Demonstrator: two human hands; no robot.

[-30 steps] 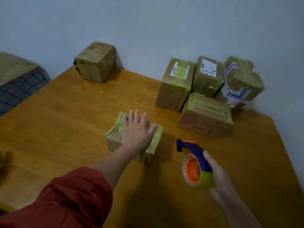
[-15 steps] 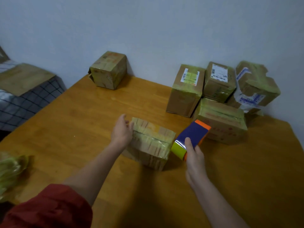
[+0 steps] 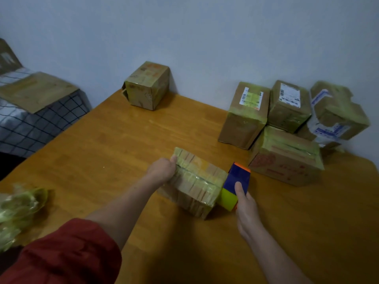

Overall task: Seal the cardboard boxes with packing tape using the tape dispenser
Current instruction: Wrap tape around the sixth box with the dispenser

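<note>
Taping the small box at mid-bench; job looks well along.
Left hand grip clasps the box's left end; right hand grip is wrapped round the tape dispenser, set against its right end. Boxes by the wall appear already taped.

- A person's left hand grips the left end of a small taped box on a wooden table.
- The right hand holds a blue, orange and yellow tape dispenser against the box's right end.
- A cluster of boxes crowds the far right by the wall.
- A lone box stands at the far edge.
- Crumpled green tape lies at the left.
</note>
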